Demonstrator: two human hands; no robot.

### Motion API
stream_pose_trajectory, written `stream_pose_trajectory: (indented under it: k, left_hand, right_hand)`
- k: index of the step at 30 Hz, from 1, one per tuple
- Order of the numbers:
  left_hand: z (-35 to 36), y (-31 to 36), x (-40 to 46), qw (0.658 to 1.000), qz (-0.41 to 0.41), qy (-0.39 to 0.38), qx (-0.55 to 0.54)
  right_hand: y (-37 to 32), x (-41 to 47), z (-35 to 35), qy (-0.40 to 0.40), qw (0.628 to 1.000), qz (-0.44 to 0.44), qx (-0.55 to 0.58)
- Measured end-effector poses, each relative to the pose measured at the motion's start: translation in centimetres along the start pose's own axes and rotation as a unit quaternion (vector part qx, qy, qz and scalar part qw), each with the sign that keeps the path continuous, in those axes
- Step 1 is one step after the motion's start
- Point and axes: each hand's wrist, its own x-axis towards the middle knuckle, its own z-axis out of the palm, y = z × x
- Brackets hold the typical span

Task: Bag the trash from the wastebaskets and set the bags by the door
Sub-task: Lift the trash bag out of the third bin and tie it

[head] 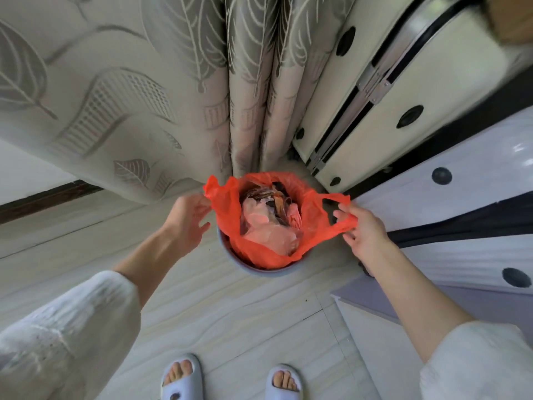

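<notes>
A small blue-grey wastebasket (253,269) stands on the floor at the foot of a curtain. It is lined with an orange plastic bag (230,223) that holds crumpled paper and wrappers (268,223). My right hand (363,229) pinches the bag's right handle loop and pulls it out to the side. My left hand (187,217) is at the bag's left handle, fingers spread and touching the plastic, with no firm grip visible.
A leaf-patterned curtain (144,96) hangs behind the basket. Two white hard-shell suitcases (375,111) stand to the right, close to the basket. The floor is pale tile. My feet in light slippers (230,379) are near the bottom edge.
</notes>
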Motion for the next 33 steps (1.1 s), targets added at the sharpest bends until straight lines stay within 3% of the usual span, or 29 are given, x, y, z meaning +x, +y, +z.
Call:
stream_pose_trajectory:
  k: [3,8,13,17,22,24,28,33]
  left_hand:
    - [0.3,1.1,0.0,0.998,-0.028,-0.048,-0.037]
    - [1.9,1.9,-1.2,0.988,-0.064,-0.085,0.109]
    - [3.7,5.1,-3.5,0.993,0.013,-0.073,0.096]
    - [4.2,6.0,-6.4,0.989,0.01,-0.101,0.109]
    - [4.4,6.8,-9.5,0.979,0.011,-0.138,0.146]
    - [4.7,7.3,-10.3,0.982,0.018,-0.139,0.126]
    - [5.1,7.6,-11.1,0.986,0.006,-0.127,0.112]
    - [5.4,5.8,-11.4,0.985,-0.037,-0.084,0.15]
  right_hand:
    - [-1.4,-1.0,0.8,-0.025,0.998,-0.06,0.008]
    - [-2.6,-2.3,1.5,-0.079,0.995,-0.029,0.056]
    - [-2.9,-3.7,1.5,-0.094,0.995,-0.015,0.009]
    - [-4.3,-6.5,2.2,-0.13,0.989,-0.059,-0.043]
    - [-4.6,-8.4,2.5,-0.04,0.977,-0.109,-0.181]
    - [-4.8,-8.3,1.7,0.002,0.982,-0.083,-0.171]
    - [-5.8,-8.8,0.3,-0.041,0.999,-0.012,-0.031]
    - [-4.3,-10.0,0.0,-0.02,0.987,0.001,-0.161]
